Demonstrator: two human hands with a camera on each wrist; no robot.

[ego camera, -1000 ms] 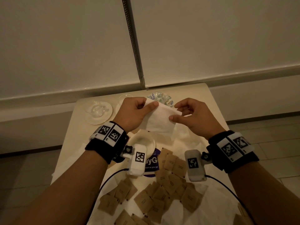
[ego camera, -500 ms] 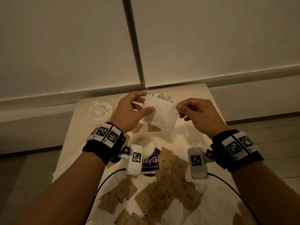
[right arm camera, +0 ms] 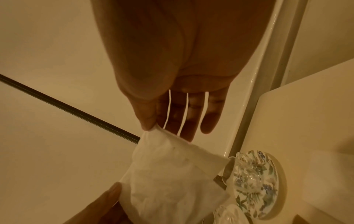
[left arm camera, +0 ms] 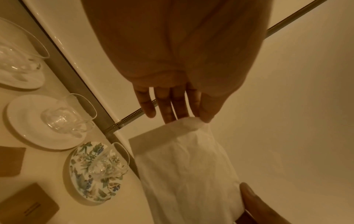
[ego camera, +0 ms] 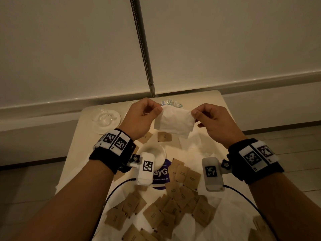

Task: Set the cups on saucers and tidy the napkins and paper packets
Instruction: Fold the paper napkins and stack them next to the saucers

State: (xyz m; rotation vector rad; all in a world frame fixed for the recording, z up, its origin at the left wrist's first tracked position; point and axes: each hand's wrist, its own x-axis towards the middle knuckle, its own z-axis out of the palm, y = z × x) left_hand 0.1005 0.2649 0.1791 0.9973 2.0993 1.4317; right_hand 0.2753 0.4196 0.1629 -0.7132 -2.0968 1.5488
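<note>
A folded white napkin (ego camera: 174,121) hangs in the air over the far half of the table. My left hand (ego camera: 157,110) pinches its upper left corner and my right hand (ego camera: 195,113) pinches its upper right corner. The left wrist view shows the napkin (left arm camera: 187,166) below my left hand (left arm camera: 193,118); the right wrist view shows the napkin (right arm camera: 172,174) pinched by my right hand (right arm camera: 153,127). Glass cups stand on a white saucer (left arm camera: 25,130) and a floral saucer (left arm camera: 82,181). Several brown paper packets (ego camera: 173,202) lie scattered near me.
A third glass cup on a white saucer (ego camera: 106,119) stands at the far left. A white bowl (ego camera: 156,153) sits mid-table beside a purple label (ego camera: 160,173). More white napkins (ego camera: 192,146) lie under the packets. The wall runs close behind the table's far edge (ego camera: 191,93).
Both hands have lifted the napkin higher and moved apart, stretching it flat between them; two brown packets beneath it have come into sight.
</note>
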